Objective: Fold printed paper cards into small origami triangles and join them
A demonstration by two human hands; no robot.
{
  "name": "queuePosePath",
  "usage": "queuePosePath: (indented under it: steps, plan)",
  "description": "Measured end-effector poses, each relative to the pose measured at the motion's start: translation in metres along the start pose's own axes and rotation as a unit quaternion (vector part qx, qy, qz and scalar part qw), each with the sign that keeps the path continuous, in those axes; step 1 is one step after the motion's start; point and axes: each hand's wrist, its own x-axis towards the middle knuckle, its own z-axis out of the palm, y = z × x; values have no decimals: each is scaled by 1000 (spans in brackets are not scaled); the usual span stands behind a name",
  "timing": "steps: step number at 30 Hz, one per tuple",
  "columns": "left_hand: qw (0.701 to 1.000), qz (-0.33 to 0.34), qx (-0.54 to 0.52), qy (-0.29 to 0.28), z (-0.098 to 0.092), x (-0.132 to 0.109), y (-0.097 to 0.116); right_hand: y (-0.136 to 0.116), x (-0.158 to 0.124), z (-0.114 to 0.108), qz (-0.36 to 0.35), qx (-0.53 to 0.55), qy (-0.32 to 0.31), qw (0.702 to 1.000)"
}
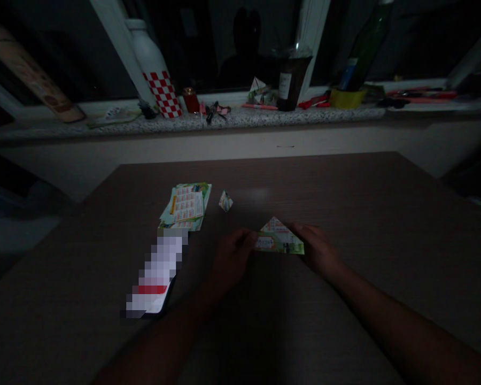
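A printed paper sheet (pixel 280 243), folded to a triangular peak over a green and white strip, is between my hands just above or on the table. My left hand (pixel 236 254) pinches its left end between thumb and fingers. At the right slope of the peak, my right hand (pixel 318 248) grips the other side, its fingers partly hidden in the dark. A small folded paper piece (pixel 225 201) stands on the table beyond my left hand. To its left lies a stack of printed leaflets (pixel 186 206), with a lit phone (pixel 156 275), its screen blurred out, in front.
The brown table (pixel 364 203) ends at a wall below a granite windowsill (pixel 240 120). On the sill stand a red-checked white bottle (pixel 156 75), a dark drink cup (pixel 291 80), a green bottle (pixel 366 48) and another folded paper piece (pixel 257 91). The room is dim.
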Motion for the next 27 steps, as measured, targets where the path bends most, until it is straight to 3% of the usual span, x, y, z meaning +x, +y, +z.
queuePosePath:
  steps: [4,9,14,18,20,23,24,27]
  plan:
    - [998,-17,-57,-27,1,1,-1,-1,2,-3,-1,48,16,999]
    - [986,-4,-117,-118,5,0,-3,-3,-3,0,18,63,-65,996]
    - [988,32,-54,-139,7,-1,-3,-6,-6,4,-37,4,-113,993]
    - [982,100,24,-157,6,-3,4,-5,-5,3,-55,-38,-116,991]
    - [981,114,50,-150,4,-3,6,-5,-4,1,-45,-68,-107,991]
    - [979,98,147,-97,-5,0,2,-7,-3,-4,-49,-135,-95,985]
    - [975,98,193,-56,-9,2,0,-7,-3,-6,-55,-161,-95,981]
    - [952,121,278,-34,-19,4,-5,-8,-1,-13,-91,-258,-98,957]
